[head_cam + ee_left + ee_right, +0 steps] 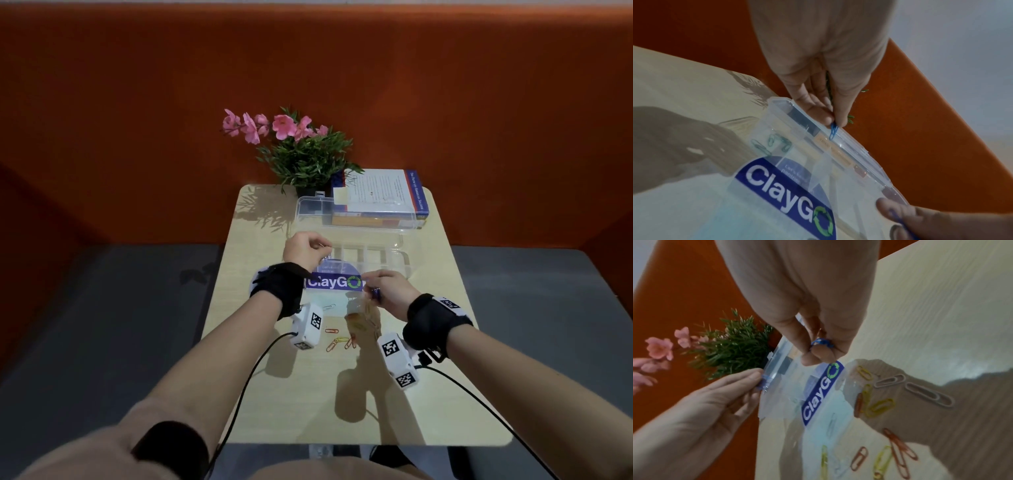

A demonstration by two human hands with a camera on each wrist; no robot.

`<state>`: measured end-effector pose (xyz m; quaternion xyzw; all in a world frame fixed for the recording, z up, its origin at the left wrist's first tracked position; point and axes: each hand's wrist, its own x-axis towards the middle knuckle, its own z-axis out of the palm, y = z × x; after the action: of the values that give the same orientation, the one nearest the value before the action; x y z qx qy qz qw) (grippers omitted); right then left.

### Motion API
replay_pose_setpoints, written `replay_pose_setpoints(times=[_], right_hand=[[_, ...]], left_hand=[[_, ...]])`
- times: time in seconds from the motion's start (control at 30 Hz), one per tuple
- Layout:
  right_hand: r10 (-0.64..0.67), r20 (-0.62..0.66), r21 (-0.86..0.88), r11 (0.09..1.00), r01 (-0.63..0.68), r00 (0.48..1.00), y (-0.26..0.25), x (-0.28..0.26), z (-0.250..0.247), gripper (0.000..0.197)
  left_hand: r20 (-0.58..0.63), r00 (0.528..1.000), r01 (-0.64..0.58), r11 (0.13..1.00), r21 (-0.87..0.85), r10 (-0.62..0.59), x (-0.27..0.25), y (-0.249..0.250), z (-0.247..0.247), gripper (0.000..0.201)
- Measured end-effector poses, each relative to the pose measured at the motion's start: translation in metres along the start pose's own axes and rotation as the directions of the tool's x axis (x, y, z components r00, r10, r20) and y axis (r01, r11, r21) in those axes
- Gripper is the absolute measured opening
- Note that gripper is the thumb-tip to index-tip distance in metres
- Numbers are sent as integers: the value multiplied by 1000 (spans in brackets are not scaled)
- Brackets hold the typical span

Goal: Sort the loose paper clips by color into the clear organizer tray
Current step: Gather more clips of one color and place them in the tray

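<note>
Left hand (824,91) pinches a blue clip (833,130) between thumb and fingertip, held over the far left compartment of the clear tray (394,255). Right hand (809,331) likewise pinches blue clips (821,342), held near the tray's front edge. Green clips (769,142) already lie in a neighbouring compartment. Recommendation: lower the clip inside the divider walls before letting go. Orange and yellow clips (877,405) lie loose on the surface (308,394) nearby.
</note>
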<state>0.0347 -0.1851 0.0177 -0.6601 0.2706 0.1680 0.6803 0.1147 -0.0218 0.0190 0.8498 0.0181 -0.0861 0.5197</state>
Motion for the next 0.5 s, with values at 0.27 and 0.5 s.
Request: replay_pose_setpoints(times=[0.27,0.5], right_hand=[[42,21,67,997,-44,999,-41,18,9,4],[26,1,-80,996,-26,1000,-78,49,46,26]], left_hand=[[86,996,-40,975,218,22,22,-1,6,20],[201,952,-305,758,576,230,-8,-2,-20,16]])
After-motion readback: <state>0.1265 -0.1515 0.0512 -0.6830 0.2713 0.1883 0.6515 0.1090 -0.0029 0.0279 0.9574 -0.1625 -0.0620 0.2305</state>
